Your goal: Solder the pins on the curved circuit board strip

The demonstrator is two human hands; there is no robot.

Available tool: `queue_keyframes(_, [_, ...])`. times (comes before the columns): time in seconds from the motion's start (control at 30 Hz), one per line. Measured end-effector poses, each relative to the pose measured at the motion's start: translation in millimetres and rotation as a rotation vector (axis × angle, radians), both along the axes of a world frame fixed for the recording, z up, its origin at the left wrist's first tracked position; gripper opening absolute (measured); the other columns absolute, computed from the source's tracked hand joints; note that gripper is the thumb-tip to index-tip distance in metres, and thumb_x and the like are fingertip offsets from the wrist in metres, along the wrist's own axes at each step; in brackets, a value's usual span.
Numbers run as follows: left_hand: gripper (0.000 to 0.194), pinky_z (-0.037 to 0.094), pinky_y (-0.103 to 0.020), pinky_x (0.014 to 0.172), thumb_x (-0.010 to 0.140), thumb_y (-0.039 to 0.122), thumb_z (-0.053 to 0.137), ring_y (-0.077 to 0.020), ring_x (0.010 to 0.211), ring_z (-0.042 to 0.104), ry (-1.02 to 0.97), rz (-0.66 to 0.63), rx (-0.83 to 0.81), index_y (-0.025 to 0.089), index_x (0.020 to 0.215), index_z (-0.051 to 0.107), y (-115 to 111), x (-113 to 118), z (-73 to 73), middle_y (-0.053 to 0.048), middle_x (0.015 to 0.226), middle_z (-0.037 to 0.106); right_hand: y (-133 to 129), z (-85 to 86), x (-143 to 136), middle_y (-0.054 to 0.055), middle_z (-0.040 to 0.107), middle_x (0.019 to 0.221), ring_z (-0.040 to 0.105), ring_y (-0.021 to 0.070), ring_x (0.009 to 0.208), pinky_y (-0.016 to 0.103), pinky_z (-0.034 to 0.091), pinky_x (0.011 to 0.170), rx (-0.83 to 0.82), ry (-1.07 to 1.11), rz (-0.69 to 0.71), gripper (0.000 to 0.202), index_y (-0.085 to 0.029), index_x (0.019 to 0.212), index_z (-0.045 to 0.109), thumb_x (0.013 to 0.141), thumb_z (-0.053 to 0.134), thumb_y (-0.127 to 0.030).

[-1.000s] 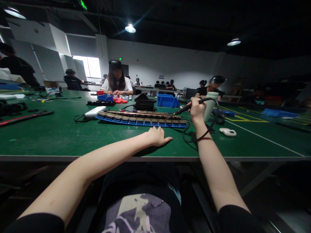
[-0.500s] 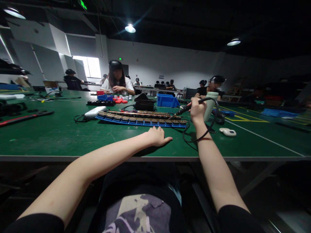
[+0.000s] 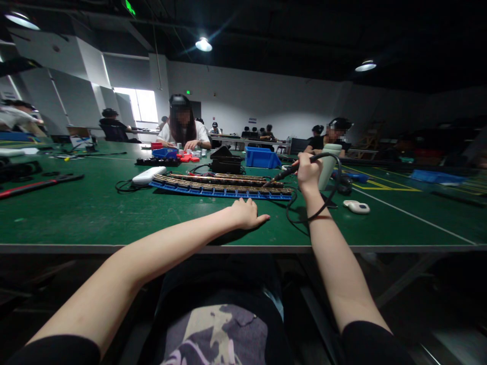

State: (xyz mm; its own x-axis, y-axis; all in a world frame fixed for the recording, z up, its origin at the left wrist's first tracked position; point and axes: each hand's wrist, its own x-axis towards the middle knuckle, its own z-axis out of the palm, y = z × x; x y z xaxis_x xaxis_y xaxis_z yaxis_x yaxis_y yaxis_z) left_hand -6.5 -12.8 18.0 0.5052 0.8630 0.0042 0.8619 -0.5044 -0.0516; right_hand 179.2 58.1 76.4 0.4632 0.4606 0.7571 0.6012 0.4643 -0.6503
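Observation:
My right hand (image 3: 309, 171) is closed around the handle of a soldering iron (image 3: 283, 174), whose black cable loops down past my forearm. The iron's tip points down and left at a long blue rack (image 3: 224, 192) holding rows of dark parts with gold-coloured strips. Whether the tip touches a strip is too small to tell. My left hand (image 3: 247, 215) rests on the green table just in front of the rack, fingers towards it and thumb stretched to the right. It holds nothing that I can see.
Behind the rack stand a black stand-like box (image 3: 227, 163) and a blue bin (image 3: 262, 157). A pale green bottle (image 3: 329, 170) is beside my right hand. A white device (image 3: 149, 175) lies left, a small cream case (image 3: 356, 207) right. A co-worker (image 3: 183, 126) sits opposite.
Both my hands and the soldering iron stay almost still. Across the table the co-worker's hands have lowered towards the small red and white parts. At the far left another person has come into view.

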Motion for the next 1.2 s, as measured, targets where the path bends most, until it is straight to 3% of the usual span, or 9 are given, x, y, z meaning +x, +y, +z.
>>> queue_keyframes(1.2, [0.077,0.039,-0.044,0.104,0.095,0.065,0.023,-0.0391,0.133,0.043,0.008,0.001,0.0,0.007,0.139,0.049,-0.7,0.4,1.3,-0.021,0.147,0.044,-9.6,2.7,-2.4,0.0,0.053,0.051,0.057,0.019,0.062,0.031,0.048,0.065,-0.074,-0.053,-0.016,0.031,-0.021,0.052,0.054,0.079,0.042,-0.032])
